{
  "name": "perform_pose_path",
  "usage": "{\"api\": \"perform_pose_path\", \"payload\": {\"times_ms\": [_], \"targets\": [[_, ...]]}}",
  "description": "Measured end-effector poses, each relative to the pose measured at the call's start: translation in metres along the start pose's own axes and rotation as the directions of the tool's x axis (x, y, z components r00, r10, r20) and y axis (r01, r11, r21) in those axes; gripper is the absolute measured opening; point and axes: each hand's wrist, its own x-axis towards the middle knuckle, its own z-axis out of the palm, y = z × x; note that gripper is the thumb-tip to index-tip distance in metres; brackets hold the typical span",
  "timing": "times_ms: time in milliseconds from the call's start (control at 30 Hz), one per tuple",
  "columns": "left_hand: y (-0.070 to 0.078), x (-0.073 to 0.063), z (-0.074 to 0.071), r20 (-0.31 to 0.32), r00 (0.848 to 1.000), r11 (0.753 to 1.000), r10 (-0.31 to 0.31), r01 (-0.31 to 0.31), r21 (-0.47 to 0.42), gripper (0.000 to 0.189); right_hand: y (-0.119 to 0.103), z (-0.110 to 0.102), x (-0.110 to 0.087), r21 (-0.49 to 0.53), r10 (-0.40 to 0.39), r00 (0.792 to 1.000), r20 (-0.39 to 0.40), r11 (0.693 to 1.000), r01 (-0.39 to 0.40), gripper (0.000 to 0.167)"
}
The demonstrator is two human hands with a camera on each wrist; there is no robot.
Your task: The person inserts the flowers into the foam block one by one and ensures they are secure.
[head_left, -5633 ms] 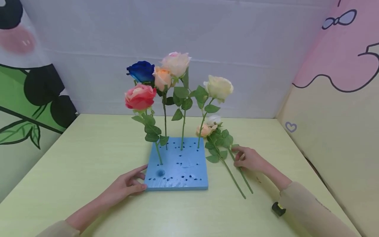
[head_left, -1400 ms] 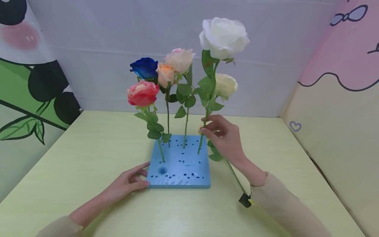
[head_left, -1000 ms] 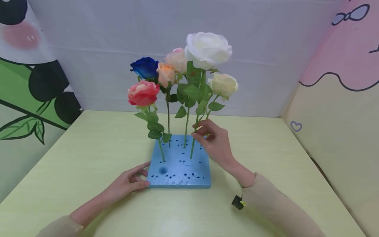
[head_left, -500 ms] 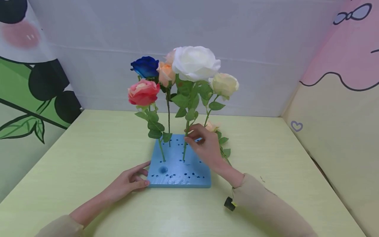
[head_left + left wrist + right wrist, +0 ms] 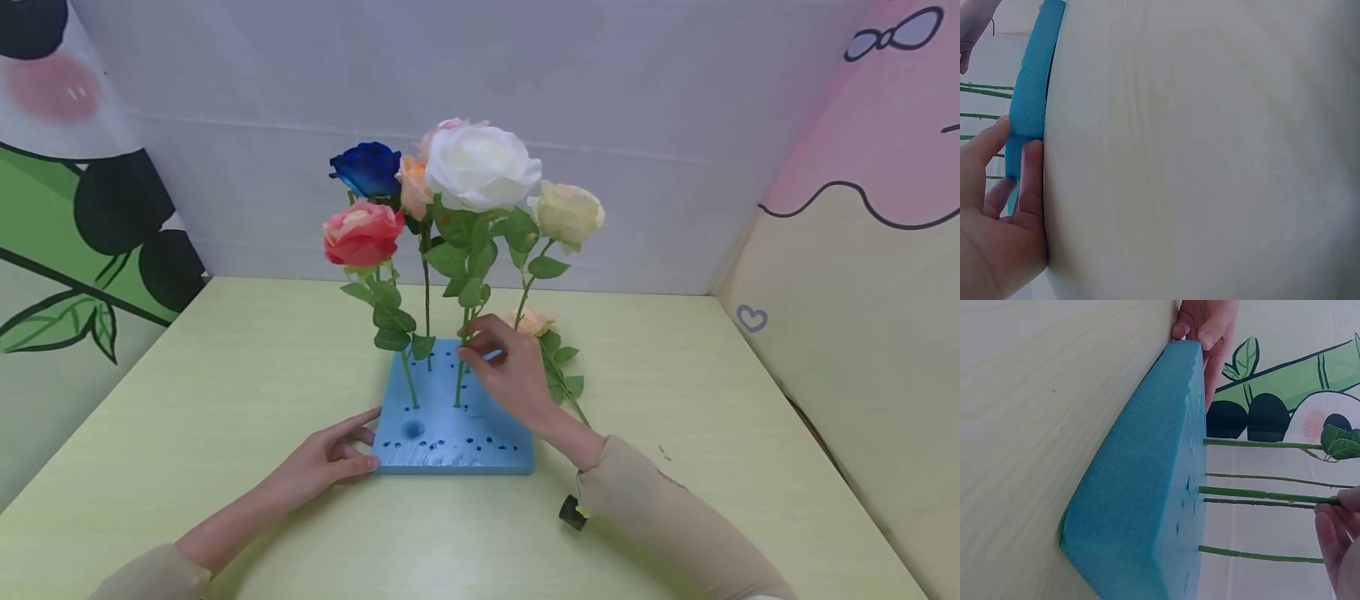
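Observation:
My right hand [image 5: 512,367] pinches the green stem of a large white rose [image 5: 483,167] between thumb and fingertips. The stem's lower end meets the top of a blue foam board [image 5: 450,458] full of holes; in the right wrist view the stem [image 5: 1247,492] touches the board's face. My left hand [image 5: 318,467] grips the board's near left corner, thumb and fingers on either side of it in the left wrist view. Standing in the board are a coral rose [image 5: 363,233], a blue rose [image 5: 367,169], a peach rose [image 5: 414,187], a cream rose [image 5: 567,215] and a pale pink rose, mostly hidden.
Another peach rose [image 5: 531,320] lies on the table [image 5: 225,375] right of the board, partly behind my right hand. A small black item [image 5: 573,512] is by the right sleeve. A pale cloth backdrop [image 5: 262,167] and printed side panels surround the table.
My right hand has picked the white rose up from the table, carried it left over the board and lowered it, stem end onto the board. My left hand has stayed at the corner.

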Motion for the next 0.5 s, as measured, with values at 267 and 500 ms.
{"api": "perform_pose_path", "payload": {"times_ms": [267, 500], "targets": [[-0.0025, -0.0004, -0.0006, -0.003, 1.0, 1.0, -0.003, 0.003, 0.024, 0.076, 0.0016, 0.0002, 0.0002, -0.006, 0.007, 1.0, 0.019, 1.0, -0.007, 0.013], [-0.0022, -0.0005, 0.0001, -0.003, 1.0, 1.0, -0.003, 0.003, 0.023, 0.076, 0.0047, 0.0024, -0.0012, -0.017, 0.01, 0.999, 0.048, 1.0, -0.01, 0.011]]}}
